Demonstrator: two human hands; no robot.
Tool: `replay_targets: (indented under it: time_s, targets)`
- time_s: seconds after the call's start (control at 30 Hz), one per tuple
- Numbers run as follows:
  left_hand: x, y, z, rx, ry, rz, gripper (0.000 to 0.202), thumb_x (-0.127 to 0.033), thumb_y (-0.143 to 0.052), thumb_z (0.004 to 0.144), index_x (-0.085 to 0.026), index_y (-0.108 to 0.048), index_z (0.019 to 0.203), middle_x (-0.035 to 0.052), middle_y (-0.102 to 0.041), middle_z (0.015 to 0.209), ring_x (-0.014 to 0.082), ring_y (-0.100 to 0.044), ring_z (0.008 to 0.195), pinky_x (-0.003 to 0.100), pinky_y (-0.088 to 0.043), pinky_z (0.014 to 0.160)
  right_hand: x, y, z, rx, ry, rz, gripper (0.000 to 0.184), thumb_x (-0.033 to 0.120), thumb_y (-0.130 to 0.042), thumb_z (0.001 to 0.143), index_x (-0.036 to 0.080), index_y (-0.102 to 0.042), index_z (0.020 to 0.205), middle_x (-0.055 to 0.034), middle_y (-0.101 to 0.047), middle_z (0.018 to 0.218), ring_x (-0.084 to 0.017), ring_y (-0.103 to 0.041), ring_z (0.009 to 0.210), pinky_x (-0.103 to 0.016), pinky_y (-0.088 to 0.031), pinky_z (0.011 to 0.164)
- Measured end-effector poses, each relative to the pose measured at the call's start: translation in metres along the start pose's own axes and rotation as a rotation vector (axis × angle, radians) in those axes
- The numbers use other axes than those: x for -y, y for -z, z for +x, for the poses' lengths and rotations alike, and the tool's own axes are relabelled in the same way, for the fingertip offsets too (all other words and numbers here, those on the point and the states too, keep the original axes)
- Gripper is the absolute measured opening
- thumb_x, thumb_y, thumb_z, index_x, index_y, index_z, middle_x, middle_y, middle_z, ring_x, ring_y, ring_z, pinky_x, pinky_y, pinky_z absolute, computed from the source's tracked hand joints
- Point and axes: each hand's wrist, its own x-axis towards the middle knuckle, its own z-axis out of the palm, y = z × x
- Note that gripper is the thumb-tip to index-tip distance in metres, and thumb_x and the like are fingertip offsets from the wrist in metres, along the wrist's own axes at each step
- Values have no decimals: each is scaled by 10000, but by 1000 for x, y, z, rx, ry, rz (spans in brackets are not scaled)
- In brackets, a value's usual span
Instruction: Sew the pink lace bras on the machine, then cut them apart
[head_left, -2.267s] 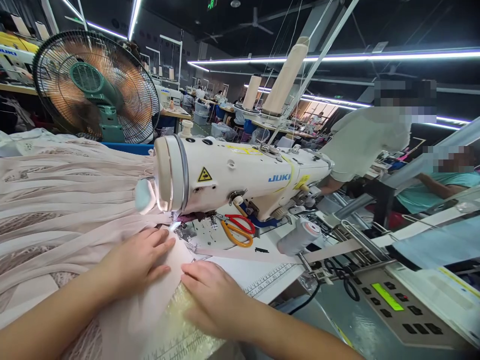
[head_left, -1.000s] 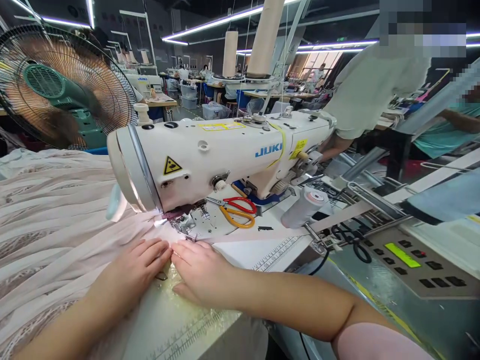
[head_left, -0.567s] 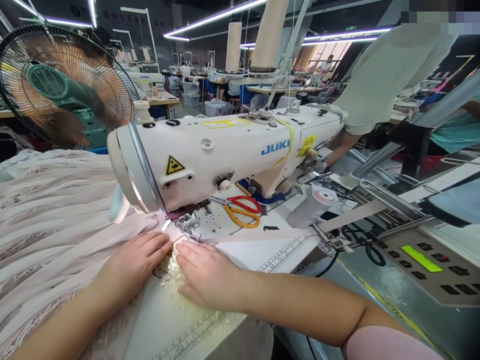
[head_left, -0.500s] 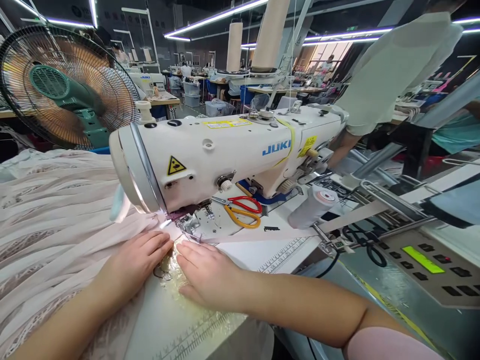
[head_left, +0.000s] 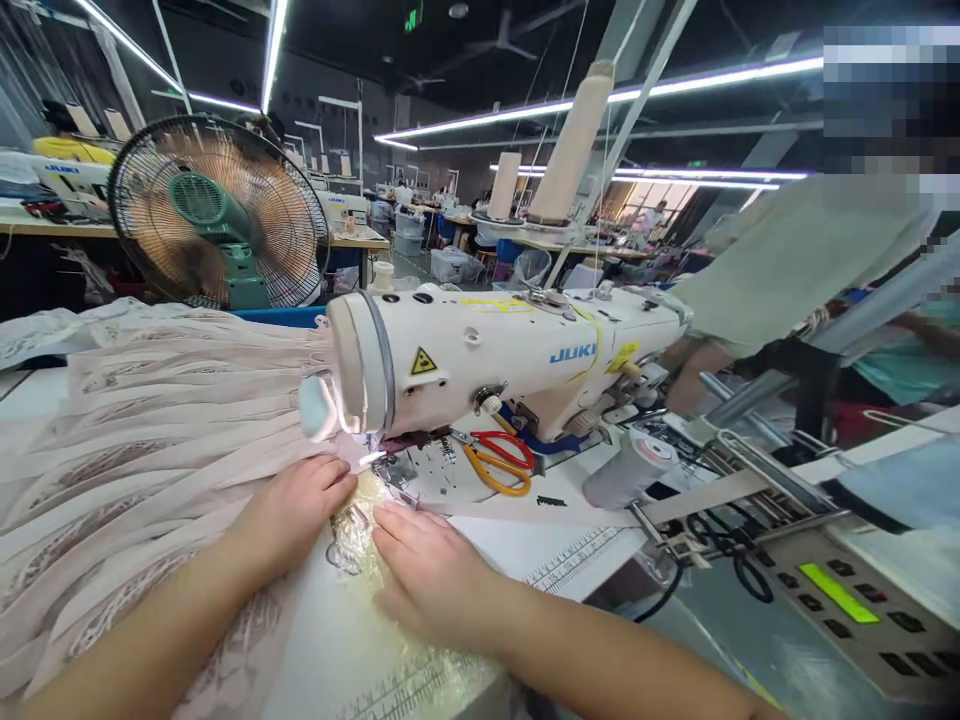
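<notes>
A white JUKI sewing machine point(head_left: 495, 345) stands before me, its lamp shining on the needle area. My left hand point(head_left: 300, 505) lies on pale pink gathered fabric point(head_left: 195, 410) just left of the needle, fingers stretched and close together. My right hand point(head_left: 435, 560) rests flat on the bed in front of the presser foot, at the edge of a yellowish lit patch that looks like clear film point(head_left: 356, 555). The needle tip and the fabric edge under it are too small to make out. Scissors with red and orange handles point(head_left: 501, 462) lie under the machine arm.
A grey thread cone point(head_left: 630, 470) stands right of the bed, near a control panel point(head_left: 844, 605). A large fan point(head_left: 217, 215) stands behind at left. Another person's sleeve point(head_left: 795, 260) reaches behind the machine. Printed rulers point(head_left: 592, 555) mark the table.
The view has tilted up and turned left, so the machine appears lower and farther right. My hands stay by the needle, a little farther apart.
</notes>
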Motion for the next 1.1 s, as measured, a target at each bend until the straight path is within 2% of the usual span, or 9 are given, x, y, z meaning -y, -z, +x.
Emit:
replay_targets:
  time_s: [0.13,0.23,0.4,0.53,0.73,0.83,0.97,1.1]
  targets:
    - [-3,4,-3,79,99,-63,341,-95,-460,875,-197,-660,1130,91,-657,1190,248,-595,1096,396,-498,908,-1,-5,-3,-9,-13,-9,516,421,-490,899,113,-513,1313,-133,-469,1439,-268,-402,1346,-425,-356,1101]
    - [-5,8,-6,55,113,-97,315,-102,-478,875,-199,-676,1101,96,-655,1190,261,-588,1107,419,-480,927,-2,-7,-3,-21,-17,-26,512,405,-495,887,121,-517,1313,-136,-476,1433,-263,-414,1338,-409,-362,1097]
    - [-8,11,-11,-23,97,-144,241,-86,-500,850,-177,-699,951,94,-674,1066,243,-612,991,379,-493,844,-1,-6,-1,-8,-7,-52,514,372,-512,863,97,-530,1297,-151,-488,1418,-268,-433,1324,-410,-378,1092]
    - [-8,7,-13,-84,88,-165,209,-90,-501,847,-174,-690,816,81,-667,920,223,-614,884,348,-484,771,1,-6,-2,-12,-1,-70,501,331,-511,850,92,-528,1290,-158,-484,1419,-262,-427,1331,-421,-372,1102]
    - [-7,-8,-12,-146,88,-166,203,-56,-510,815,-165,-675,771,77,-655,854,223,-605,832,340,-470,715,4,-7,-4,-50,-2,-98,436,295,-493,853,119,-547,1248,-154,-532,1371,-246,-463,1302,-417,-391,1092]
    - [-8,-7,-12,-142,86,-154,214,-50,-494,802,-162,-665,738,83,-650,831,221,-598,799,334,-457,684,6,-4,-3,-54,11,-94,417,310,-487,873,114,-550,1235,-162,-547,1348,-247,-479,1285,-419,-403,1083]
    - [-6,15,-12,-80,116,-121,246,-43,-461,794,-159,-658,705,85,-653,779,219,-600,753,319,-430,627,9,0,-9,-111,13,-48,384,299,-483,885,131,-543,1226,-151,-574,1307,-238,-505,1250,-411,-418,1068]
    - [-4,55,-22,2,199,-81,281,-105,-420,851,-168,-638,686,78,-664,733,210,-599,672,307,-388,552,14,2,-35,-200,28,-8,377,266,-489,884,171,-513,1248,-144,-588,1282,-230,-516,1239,-429,-440,1043]
